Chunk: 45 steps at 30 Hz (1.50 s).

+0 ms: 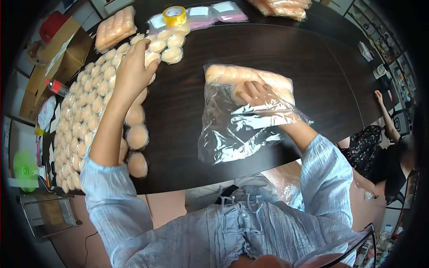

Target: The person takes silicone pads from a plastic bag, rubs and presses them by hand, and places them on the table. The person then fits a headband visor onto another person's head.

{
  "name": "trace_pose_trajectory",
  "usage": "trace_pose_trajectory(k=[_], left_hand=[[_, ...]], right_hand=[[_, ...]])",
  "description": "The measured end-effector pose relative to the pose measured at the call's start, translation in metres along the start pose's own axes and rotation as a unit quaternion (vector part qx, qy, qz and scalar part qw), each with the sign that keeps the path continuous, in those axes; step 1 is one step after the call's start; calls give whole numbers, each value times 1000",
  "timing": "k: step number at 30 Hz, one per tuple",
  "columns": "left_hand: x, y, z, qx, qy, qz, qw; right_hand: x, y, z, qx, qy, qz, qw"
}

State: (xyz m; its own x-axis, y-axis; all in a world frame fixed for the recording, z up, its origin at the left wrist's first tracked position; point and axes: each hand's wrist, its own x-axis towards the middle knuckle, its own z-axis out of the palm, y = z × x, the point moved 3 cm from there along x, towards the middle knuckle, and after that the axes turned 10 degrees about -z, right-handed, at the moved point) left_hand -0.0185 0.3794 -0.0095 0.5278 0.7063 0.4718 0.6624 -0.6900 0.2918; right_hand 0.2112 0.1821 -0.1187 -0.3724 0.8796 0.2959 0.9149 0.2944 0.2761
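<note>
My left hand (135, 67) reaches over many round, beige, plastic-wrapped pieces (93, 96) laid in rows at the left of the dark table. Its thumb and fingers are apart, touching pieces near the top of the group. Right of it lies a large clear bag (237, 138), with a row of beige pieces (232, 73) along its far end. Inside this bag is my right hand (255, 94), fingers bent round a beige piece next to that row. The film's glare partly hides this hand.
Filled packs (116, 29) (286, 6) lie at the table's far side, with yellow tape (174, 16) on flat labelled bags (228, 11). A cardboard box (67, 62) and red-capped bottle (57, 87) stand at the left. Another person (380, 152) sits at the right edge.
</note>
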Motion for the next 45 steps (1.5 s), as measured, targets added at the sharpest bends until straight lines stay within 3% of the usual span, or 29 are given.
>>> trace_pose_trajectory(k=[2,6,12,17,19,21,23,24,26,28,32,37,41,43,44,45], left_hand=[[-25,18,-33,-31,-4,26,999],[-82,51,-90,-76,-9,15,997],[-154,70,-118,-165,-38,-14,986],[-193,98,-86,-307,-131,-7,943],[-206,119,-59,-407,-203,-12,890],[-216,141,-27,-506,-285,-45,813],[-223,159,16,-604,-330,-101,719],[-223,171,33,-604,-334,-101,716],[-215,182,60,-729,-229,-204,612],[-212,186,75,-731,-213,-232,605],[-216,194,96,-727,-172,-316,585],[-230,187,102,-678,-155,-308,649],[-221,176,89,-668,-174,-282,666],[-206,160,79,-643,-240,-202,699],[-197,148,72,-642,-241,-205,698],[-188,143,64,-579,-305,-130,745]], right_hand=[[0,2,-1,-24,4,-12,1000],[10,12,7,1,-126,-28,992],[13,12,-1,25,-125,-18,992],[15,24,17,120,-6,81,989],[12,26,13,256,110,160,947],[6,28,11,379,220,234,868],[5,-2,-24,608,266,393,637],[-3,-10,-25,606,265,397,636],[-20,-31,-15,774,258,489,309],[-29,-61,-46,785,276,438,341],[-64,-104,-51,762,311,452,344],[-78,-135,-54,709,428,439,349],[-90,-136,-52,695,366,408,466],[-97,-117,-55,739,331,371,454],[-101,-104,-60,779,292,334,442],[-104,-95,-64,816,251,296,428]])
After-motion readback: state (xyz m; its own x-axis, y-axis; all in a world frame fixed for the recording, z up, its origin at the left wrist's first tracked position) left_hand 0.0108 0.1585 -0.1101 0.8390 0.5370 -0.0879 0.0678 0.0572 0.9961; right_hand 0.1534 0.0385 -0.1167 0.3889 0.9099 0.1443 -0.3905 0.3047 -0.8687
